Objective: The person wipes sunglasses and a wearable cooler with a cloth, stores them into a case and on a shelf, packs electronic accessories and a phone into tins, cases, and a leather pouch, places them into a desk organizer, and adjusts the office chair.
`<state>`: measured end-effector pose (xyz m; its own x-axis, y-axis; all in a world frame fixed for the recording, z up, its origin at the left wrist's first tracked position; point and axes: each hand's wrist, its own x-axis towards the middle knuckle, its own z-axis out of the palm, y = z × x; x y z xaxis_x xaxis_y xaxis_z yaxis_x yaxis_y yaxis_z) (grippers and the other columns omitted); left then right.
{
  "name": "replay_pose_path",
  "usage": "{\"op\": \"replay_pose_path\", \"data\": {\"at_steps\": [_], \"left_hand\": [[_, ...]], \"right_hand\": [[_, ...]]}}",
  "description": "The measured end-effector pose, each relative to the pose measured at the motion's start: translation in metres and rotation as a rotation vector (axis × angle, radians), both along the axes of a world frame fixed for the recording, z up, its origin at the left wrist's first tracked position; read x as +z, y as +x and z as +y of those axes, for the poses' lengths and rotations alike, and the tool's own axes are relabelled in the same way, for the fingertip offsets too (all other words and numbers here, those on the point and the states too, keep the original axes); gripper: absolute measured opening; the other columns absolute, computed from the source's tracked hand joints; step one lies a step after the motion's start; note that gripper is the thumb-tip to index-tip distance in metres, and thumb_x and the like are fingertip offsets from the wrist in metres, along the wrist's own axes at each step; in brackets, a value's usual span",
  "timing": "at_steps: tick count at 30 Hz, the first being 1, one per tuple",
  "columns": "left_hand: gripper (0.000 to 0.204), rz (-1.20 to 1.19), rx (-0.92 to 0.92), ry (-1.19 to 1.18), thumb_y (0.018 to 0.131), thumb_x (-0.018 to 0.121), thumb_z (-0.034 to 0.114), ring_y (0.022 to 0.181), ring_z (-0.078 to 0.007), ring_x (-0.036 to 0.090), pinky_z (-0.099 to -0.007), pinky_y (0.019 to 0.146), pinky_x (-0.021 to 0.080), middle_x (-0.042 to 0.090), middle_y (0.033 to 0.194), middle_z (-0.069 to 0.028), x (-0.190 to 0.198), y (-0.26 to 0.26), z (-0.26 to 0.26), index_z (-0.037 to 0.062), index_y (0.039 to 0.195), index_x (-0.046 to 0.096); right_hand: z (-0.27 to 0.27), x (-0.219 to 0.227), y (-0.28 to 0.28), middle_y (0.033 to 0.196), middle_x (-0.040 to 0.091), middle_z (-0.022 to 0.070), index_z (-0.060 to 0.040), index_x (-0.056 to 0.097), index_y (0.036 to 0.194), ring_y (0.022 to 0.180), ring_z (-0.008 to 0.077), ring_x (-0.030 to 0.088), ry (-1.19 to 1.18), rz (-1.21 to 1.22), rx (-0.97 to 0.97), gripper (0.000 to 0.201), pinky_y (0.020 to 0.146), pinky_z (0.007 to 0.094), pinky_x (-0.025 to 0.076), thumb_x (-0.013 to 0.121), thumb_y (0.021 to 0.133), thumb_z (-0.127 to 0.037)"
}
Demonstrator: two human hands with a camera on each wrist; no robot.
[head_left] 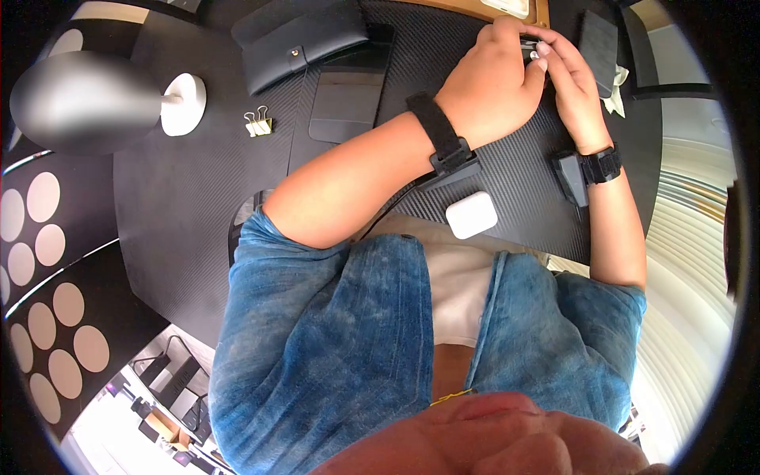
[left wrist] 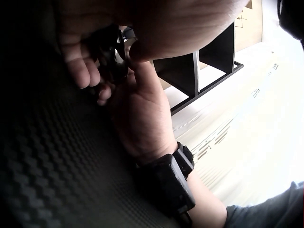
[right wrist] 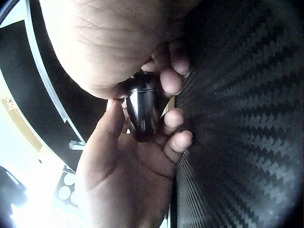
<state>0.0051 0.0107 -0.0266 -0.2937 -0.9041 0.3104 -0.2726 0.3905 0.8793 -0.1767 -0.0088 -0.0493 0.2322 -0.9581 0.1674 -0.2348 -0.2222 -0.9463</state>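
Note:
Near the far right of the table, both hands meet around a small, dark, glossy tapered container (right wrist: 142,111) with a seam near its upper end. My left hand (head_left: 499,75) grips its narrower end between thumb and fingers, as the right wrist view shows. My right hand (head_left: 578,95) holds the other end, its fingers curled around it. The left wrist view shows the container (left wrist: 114,61) dark and partly covered by fingers. From the head, only a shiny bit shows between the fingertips; the hands hide the rest.
A white earbud case (head_left: 472,214) lies near my chest. Left of the hands are a dark phone (head_left: 348,99), a black pouch (head_left: 273,47), a gold binder clip (head_left: 258,123) and a white stand (head_left: 184,104). A black box (head_left: 599,51) and tissue (head_left: 616,93) lie right.

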Motion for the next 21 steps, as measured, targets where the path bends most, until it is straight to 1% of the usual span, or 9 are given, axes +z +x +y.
{"op": "replay_pose_path", "data": {"at_steps": [1,2,4,8,15,21], "left_hand": [[0.042,-0.003,-0.002,0.011,0.094,0.056,0.019,0.100,-0.0452,0.061,-0.0453,0.088,0.052,0.054,0.112,-0.0347,0.0009,0.0003,0.0004,-0.0118,0.119,0.043],[0.042,-0.006,-0.005,0.023,0.093,0.056,0.018,0.100,-0.0456,0.061,-0.0454,0.088,0.052,0.054,0.112,-0.0348,0.0014,0.0005,0.0007,-0.0120,0.119,0.043],[0.042,0.001,-0.004,0.005,0.093,0.057,0.018,0.100,-0.0453,0.061,-0.0453,0.088,0.053,0.054,0.112,-0.0346,0.0010,0.0003,0.0003,-0.0115,0.120,0.044],[0.040,0.020,0.003,-0.072,0.091,0.058,0.015,0.099,-0.0446,0.062,-0.0450,0.087,0.053,0.054,0.112,-0.0341,-0.0010,-0.0002,-0.0003,-0.0093,0.121,0.045],[0.042,0.020,-0.015,-0.023,0.089,0.060,0.013,0.099,-0.0447,0.062,-0.0448,0.087,0.054,0.055,0.112,-0.0335,0.0011,0.0014,0.0011,-0.0085,0.121,0.045],[0.047,-0.017,-0.005,-0.071,0.084,0.063,0.013,0.098,-0.0446,0.062,-0.0443,0.086,0.054,0.054,0.112,-0.0339,-0.0032,0.0003,0.0007,-0.0087,0.122,0.044]], "right_hand": [[-0.0004,-0.0002,-0.0001,0.111,0.061,-0.0006,-0.0012,0.057,0.129,0.101,0.0061,0.052,-0.016,0.004,0.002,0.034,0.092,0.0211,0.040,0.045,0.103,-0.018],[-0.0007,-0.0002,-0.0004,0.111,0.061,-0.0006,-0.0012,0.057,0.129,0.101,0.0061,0.052,-0.016,0.004,0.002,0.034,0.092,0.0211,0.040,0.045,0.103,-0.018],[-0.0012,-0.0004,-0.0008,0.119,0.061,0.0019,-0.0004,0.057,0.129,0.109,0.0085,0.053,-0.019,0.008,0.007,0.034,0.098,0.0231,0.038,0.045,0.103,-0.018],[-0.0002,0.0000,-0.0005,0.120,0.061,0.0025,-0.0004,0.057,0.129,0.110,0.0093,0.053,-0.020,0.012,-0.004,0.034,0.099,0.0238,0.038,0.045,0.103,-0.018],[-0.0017,-0.0019,-0.0020,0.122,0.061,0.0036,-0.0001,0.057,0.129,0.114,0.0105,0.052,-0.047,0.003,0.000,0.033,0.101,0.0245,0.037,0.045,0.102,-0.017],[-0.0011,-0.0001,-0.0004,0.122,0.061,0.0038,0.0001,0.057,0.128,0.114,0.0110,0.052,-0.043,0.003,0.008,0.033,0.101,0.0248,0.037,0.045,0.102,-0.017]]}}
